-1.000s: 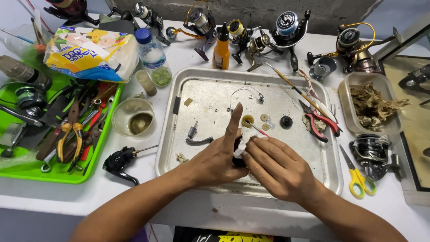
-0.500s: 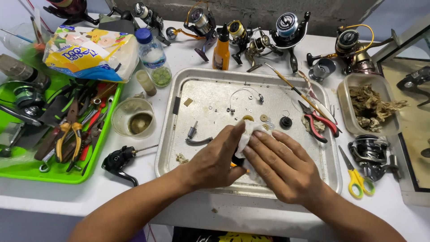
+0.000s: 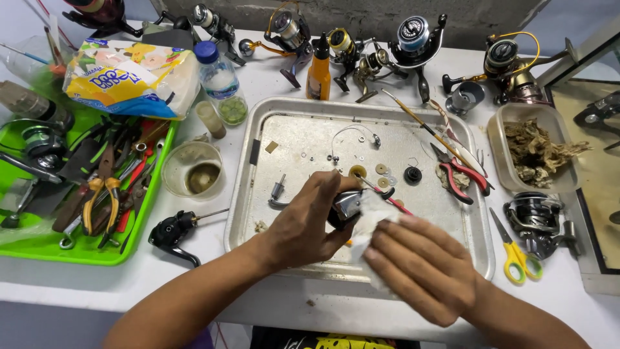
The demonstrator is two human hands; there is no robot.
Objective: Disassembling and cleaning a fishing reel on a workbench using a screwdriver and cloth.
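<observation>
Over the front of the metal tray (image 3: pixel 258 194), my left hand (image 3: pixel 303 223) grips a small grey and black reel part (image 3: pixel 344 207). My right hand (image 3: pixel 420 265) presses a white tissue (image 3: pixel 369 213) against that part from the right. Small washers, a black knob (image 3: pixel 412 174) and a bent wire bail (image 3: pixel 349 132) lie loose on the tray behind my hands. A thin red-handled tool (image 3: pixel 391 200) pokes out between my hands.
A green tray of pliers and tools (image 3: pixel 77 194) is at left, with a small bowl (image 3: pixel 192 169) and a black reel handle (image 3: pixel 171 231) beside it. Several fishing reels line the back. Red pliers (image 3: pixel 462 174), yellow scissors (image 3: pixel 513 249), a reel (image 3: pixel 536 216) and a tub of scraps (image 3: pixel 533 152) sit at right.
My right hand has brought the white tissue up against the reel part held in my left hand and shifted a little to the right.
</observation>
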